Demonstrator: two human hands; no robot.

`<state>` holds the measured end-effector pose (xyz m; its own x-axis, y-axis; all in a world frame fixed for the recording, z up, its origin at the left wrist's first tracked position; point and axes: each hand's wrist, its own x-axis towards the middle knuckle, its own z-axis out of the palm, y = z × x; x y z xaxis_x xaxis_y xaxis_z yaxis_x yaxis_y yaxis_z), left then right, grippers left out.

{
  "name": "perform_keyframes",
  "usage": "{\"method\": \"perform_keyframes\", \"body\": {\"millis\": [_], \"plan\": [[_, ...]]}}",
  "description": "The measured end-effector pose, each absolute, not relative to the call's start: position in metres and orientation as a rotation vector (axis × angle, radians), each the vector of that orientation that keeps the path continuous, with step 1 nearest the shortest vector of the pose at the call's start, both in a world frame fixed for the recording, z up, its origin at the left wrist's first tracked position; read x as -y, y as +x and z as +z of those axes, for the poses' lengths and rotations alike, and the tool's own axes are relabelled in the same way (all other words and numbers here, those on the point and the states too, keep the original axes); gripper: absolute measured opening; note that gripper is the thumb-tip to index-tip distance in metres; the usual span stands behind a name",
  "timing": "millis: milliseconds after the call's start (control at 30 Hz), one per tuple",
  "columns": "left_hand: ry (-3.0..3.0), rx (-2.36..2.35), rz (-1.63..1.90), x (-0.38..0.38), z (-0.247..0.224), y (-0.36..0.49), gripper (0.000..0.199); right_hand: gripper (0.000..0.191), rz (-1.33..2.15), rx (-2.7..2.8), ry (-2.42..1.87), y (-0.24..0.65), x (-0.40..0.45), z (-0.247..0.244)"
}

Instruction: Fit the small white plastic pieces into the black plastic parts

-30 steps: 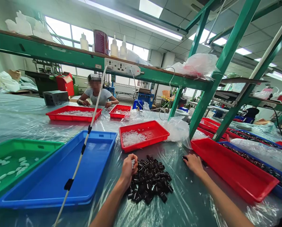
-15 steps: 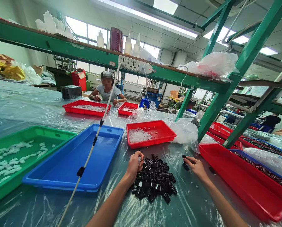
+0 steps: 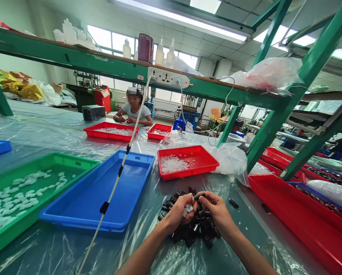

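Over a pile of black pieces (image 3: 185,235) my two hands are close together. My left hand (image 3: 182,210) is curled around several small white pieces (image 3: 188,209), its thumb and finger at the left end of one black piece (image 3: 199,196). My right hand (image 3: 215,208) pinches the right end of that black piece. Another black piece (image 3: 233,203) lies alone on the plastic-covered table (image 3: 148,252), right of my right hand. Behind the pile stands a red tray (image 3: 188,176) with white pieces in its left part.
A blue tray (image 3: 102,198) and a green tray (image 3: 44,225) with white pieces stand left. At the right is a long red tray (image 3: 299,217). A green shelf frame (image 3: 116,63) crosses above; a white cord (image 3: 110,194) hangs in front. Across the table sits a person (image 3: 135,110).
My right hand has moved left with a black piece to meet my left hand over the pile. My left hand has shifted right. The view has turned slightly left.
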<state>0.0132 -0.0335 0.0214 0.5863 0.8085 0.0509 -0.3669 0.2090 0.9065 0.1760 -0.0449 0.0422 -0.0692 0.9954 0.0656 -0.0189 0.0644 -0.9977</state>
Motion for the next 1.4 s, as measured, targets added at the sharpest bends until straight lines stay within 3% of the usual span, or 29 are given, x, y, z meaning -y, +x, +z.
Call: {"method": "perform_keyframes", "body": {"millis": [200,667,867,1100,1267,1400], "plan": [[1.053,-0.521,0.886,0.033,0.021,0.015,0.033,0.038,1.203,1.229,-1.097,0.167,0.046,0.043],[1.198,-0.550,0.861,0.037,0.021,0.015,0.032,0.034,1.265,1.272,-1.005,0.168,0.053,0.040],[1.379,-0.709,1.004,0.030,0.018,0.017,0.029,0.036,1.032,1.251,-1.095,0.157,0.057,0.031],[1.014,-0.605,0.959,0.022,0.009,0.013,0.028,0.041,1.110,1.110,-1.065,0.160,0.053,0.030],[0.786,-0.536,1.031,0.014,0.017,0.005,0.034,0.043,1.018,1.315,-1.203,0.182,0.051,0.027],[0.701,-0.600,1.104,0.009,0.018,0.000,0.035,0.038,0.689,1.742,-1.353,0.193,0.051,0.023]]}}
